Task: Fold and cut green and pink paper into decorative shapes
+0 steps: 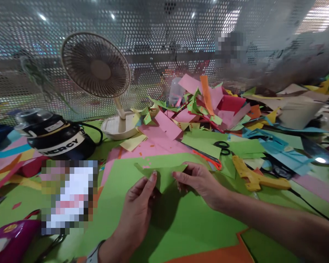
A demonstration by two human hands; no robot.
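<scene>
Between my hands is a small folded piece of green paper (pixel 165 179), its lower part narrowing to a point. My left hand (pixel 138 210) pinches its left side between thumb and fingers. On the right side, my right hand (pixel 201 182) grips it with thumb and forefinger. Both hands hold the piece above a large green sheet (pixel 117 204), on which their shadow falls. Just beyond my right hand lie black-handled scissors (pixel 222 147) and an orange-red tool (pixel 208 159) whose kind I cannot make out. A yellow glue gun (pixel 256 177) rests to the right, its cord trailing off.
Behind stands a desk fan (pixel 98 69), with a black bottle (pixel 57 137) marked "NERGY" to its left. Coloured paper scraps (pixel 192 106) are heaped at the back, before a perforated metal screen (pixel 153 47). A purple object (pixel 16 235) lies front left, near a blurred-out rectangle (pixel 71 195).
</scene>
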